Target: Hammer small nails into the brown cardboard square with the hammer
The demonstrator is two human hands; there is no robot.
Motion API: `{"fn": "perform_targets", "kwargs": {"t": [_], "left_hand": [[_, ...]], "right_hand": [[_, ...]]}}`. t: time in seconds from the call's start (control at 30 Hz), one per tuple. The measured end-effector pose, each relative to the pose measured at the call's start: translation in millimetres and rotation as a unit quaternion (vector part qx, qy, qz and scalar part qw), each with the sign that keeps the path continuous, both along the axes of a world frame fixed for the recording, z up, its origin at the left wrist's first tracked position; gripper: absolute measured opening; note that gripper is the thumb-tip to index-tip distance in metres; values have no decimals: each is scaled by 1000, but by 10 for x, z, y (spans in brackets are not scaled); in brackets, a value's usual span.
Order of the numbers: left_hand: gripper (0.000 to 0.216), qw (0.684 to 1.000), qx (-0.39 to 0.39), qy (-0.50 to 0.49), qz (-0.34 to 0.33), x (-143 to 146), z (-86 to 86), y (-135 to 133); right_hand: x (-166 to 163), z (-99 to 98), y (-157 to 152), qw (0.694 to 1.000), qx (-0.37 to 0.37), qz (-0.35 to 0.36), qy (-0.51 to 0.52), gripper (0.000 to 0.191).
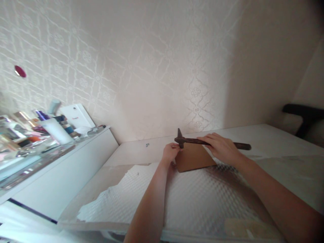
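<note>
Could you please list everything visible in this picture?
Wall: one, patterned beige, behind.
Table: one, whitish, before wall.
Textured sheet: one, white, on table.
Board: one, brown, on sheet.
Hammer: one, dark brown, over board.
Small pieces: few, grey, on table.
Cabinet: one, white, left.
Bottles and clutter: many, mixed colours, on cabinet.
Box: one, white, on cabinet.
Round object: one, red, on wall.
Unclear object: one, black, right edge.
Left grip: one, bare, at board's edge.
Right grip: one, bare, holding hammer.

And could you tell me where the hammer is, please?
In the head view, the hammer is right of centre, held in the right hand over the brown board, close to the left hand.
</note>
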State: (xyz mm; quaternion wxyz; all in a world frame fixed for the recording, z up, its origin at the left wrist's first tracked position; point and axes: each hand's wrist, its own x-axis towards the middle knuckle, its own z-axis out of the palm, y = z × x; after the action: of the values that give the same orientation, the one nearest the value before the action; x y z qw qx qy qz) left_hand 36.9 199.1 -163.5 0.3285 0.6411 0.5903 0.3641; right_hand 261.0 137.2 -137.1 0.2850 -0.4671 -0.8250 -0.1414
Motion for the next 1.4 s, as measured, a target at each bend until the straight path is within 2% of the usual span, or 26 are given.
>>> {"fn": "perform_targets", "kwargs": {"t": [0.87, 1.4], "left_hand": [[19, 998, 25, 58, 6, -8, -11, 3], [19, 998, 31, 59, 3, -20, -58, 33]], "right_hand": [[-6, 17, -17, 1000, 9, 2, -19, 41], [6, 11, -5, 1000, 13, 6, -13, 39]]}}
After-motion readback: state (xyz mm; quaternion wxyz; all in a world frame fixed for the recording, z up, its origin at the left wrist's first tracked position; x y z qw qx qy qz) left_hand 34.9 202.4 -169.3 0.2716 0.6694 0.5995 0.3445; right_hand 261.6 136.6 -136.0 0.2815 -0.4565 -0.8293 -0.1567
